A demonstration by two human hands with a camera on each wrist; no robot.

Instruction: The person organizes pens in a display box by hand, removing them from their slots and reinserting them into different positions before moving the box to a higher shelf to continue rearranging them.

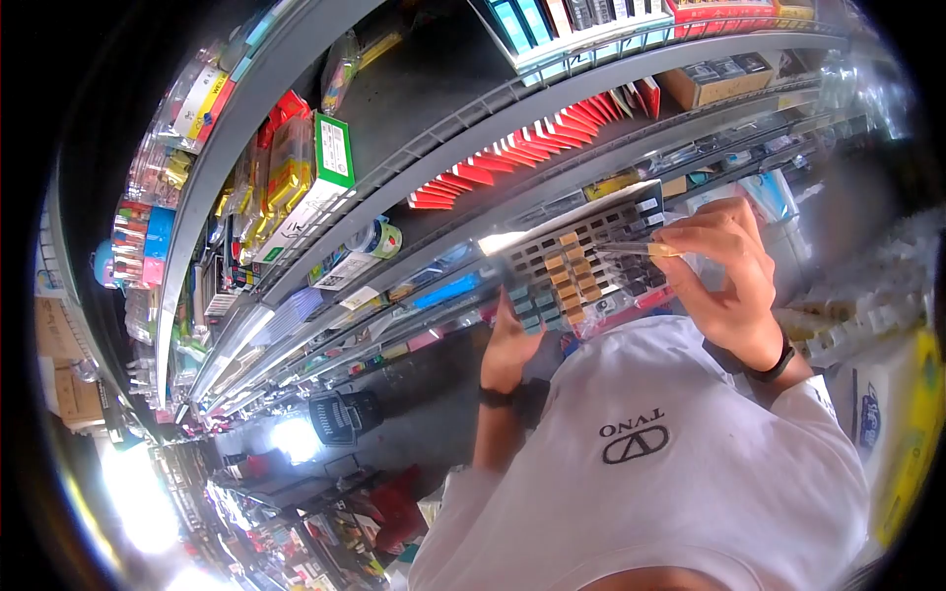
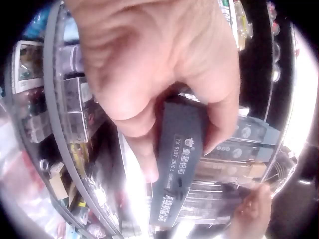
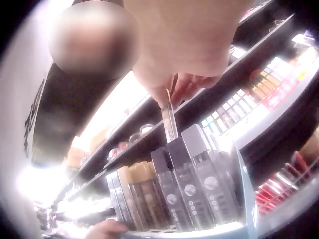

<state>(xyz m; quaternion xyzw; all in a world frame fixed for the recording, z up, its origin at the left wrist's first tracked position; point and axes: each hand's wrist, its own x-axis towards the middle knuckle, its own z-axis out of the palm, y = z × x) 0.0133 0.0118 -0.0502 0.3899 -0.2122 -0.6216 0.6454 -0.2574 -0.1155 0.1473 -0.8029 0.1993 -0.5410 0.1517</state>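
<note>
Right hand (image 1: pixel 729 281): fingers closed in a pinch on one slim clear case (image 3: pixel 169 122), held up over the display tray (image 3: pixel 247 186), amber-coloured bit at the fingertips. Left hand (image 1: pixel 512 345): thumb and fingers curled round the tray end, gripping it; between them a dark printed side (image 2: pixel 177 159) reading TX-9107 28/0.5. Tray sits between the two hands, well off the floor. Standing in it, from the left fingers towards the right: cases with grey-green caps (image 1: pixel 535 307), then tan caps (image 1: pixel 574 276), then dark caps (image 3: pixel 175 152), bodies clear and upright in the right wrist view. Slot grid (image 1: pixel 596 229) runs alongside the tan row, on the side away from the wearer. Black bands on both wrists, just behind the hands. White T-shirt (image 1: pixel 670 473) with black logo, wearer's side of the tray. Past the fingers, shelf racks (image 1: pixel 434 192): row of red packets (image 1: pixel 542 138) behind a wire rail, green-and-white box (image 1: pixel 313 192) off to the left, pale boxed stock (image 1: pixel 591 30) on the level beyond the red row. Well beyond the left hand, black plastic basket (image 1: pixel 340 419) on the floor, then more stocked racks (image 1: pixel 315 542), details too small to read.
</note>
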